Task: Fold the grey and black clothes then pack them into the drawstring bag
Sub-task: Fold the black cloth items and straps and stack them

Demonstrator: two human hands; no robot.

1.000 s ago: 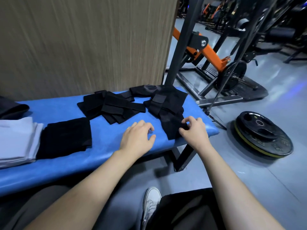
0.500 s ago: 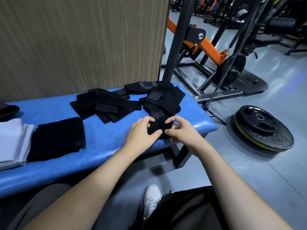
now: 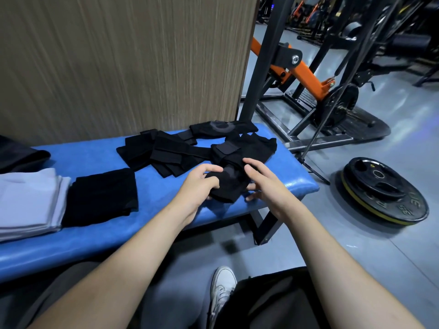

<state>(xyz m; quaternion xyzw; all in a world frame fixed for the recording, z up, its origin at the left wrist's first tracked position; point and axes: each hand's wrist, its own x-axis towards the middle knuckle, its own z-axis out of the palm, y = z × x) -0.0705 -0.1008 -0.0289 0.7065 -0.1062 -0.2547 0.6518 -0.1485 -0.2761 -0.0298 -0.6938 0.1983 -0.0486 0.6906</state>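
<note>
The blue bench (image 3: 95,160) carries everything, and from where I stand the work looks partly done. At about nine o'clock on it lies a folded grey stack (image 3: 28,200), neat and flat, and just beside this, touching its edge, a folded black piece (image 3: 102,195). These two I judge as finished with folding. Further away, around twelve o'clock from the hands, a loose black pile (image 3: 166,153) of several overlapping pieces spreads over the far half of the bench; these look not yet folded.

At the near edge of the bench, toward one o'clock, both hands work on one small black garment (image 3: 228,184). The left hand (image 3: 199,184) has its fingers curled around the left side of the cloth, so its grip is closed on the fabric. The right hand (image 3: 263,184) holds the other side: fingertips show under the lower edge, the other fingers lie rather straight over the top. I judge this as the middle of one fold.

About containers: I see no drawstring bag that I can name with certainty. A dark rounded thing (image 3: 21,157) sits at ten o'clock, at the far left of the bench, but whether it is the bag or more clothing I cannot tell, and nothing shows inside it. So packing seems not yet begun, and most of the black pieces remain.

On the floor at three o'clock rest weight plates (image 3: 384,193).
</note>
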